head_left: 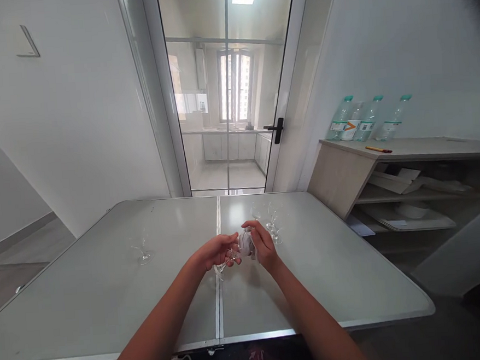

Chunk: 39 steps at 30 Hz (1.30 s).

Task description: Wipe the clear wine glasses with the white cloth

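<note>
Over the middle of the table, my left hand (220, 251) is closed around the stem of a clear stemmed glass (219, 270), whose foot points down and to the left. Facing it, my right hand (264, 247) presses a crumpled whitish cloth (245, 242) against the bowl end of that glass; the bowl is mostly covered. Off to the left, another stemmed glass (145, 256) stands upright by itself. Just beyond my right hand, several more clear glasses (272, 221) stand together, partly hidden by my fingers.
The grey table (88, 300) has a metal seam (218, 313) down its middle. At the right, a shelf unit (346, 167) carries several plastic bottles (365, 124) and a yellow-orange pen-like object (378, 149). A glass door (205, 149) with a black handle (278, 129) is behind the table.
</note>
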Each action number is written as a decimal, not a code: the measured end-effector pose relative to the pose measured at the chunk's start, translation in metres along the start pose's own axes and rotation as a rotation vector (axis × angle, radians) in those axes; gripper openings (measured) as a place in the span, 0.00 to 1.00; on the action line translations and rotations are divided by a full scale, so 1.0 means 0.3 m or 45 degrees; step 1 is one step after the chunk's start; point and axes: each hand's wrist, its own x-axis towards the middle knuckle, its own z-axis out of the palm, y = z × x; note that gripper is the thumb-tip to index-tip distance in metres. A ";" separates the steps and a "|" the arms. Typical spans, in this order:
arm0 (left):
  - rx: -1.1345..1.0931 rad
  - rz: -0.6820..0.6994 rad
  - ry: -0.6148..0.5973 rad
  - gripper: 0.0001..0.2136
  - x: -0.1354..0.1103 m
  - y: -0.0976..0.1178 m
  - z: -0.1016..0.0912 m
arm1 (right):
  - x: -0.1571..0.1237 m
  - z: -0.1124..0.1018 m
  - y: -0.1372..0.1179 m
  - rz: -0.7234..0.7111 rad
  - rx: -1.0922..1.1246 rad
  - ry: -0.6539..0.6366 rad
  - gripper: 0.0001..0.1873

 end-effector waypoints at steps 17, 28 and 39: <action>0.291 0.219 0.208 0.24 0.006 -0.021 0.051 | 0.026 -0.027 -0.021 0.201 0.078 -0.151 0.25; 0.204 0.118 -0.024 0.26 -0.006 -0.028 0.056 | 0.046 -0.020 0.031 0.044 -0.029 0.315 0.16; 0.462 0.643 0.553 0.24 0.082 -0.103 0.045 | 0.015 -0.064 -0.002 -0.303 -0.079 0.731 0.17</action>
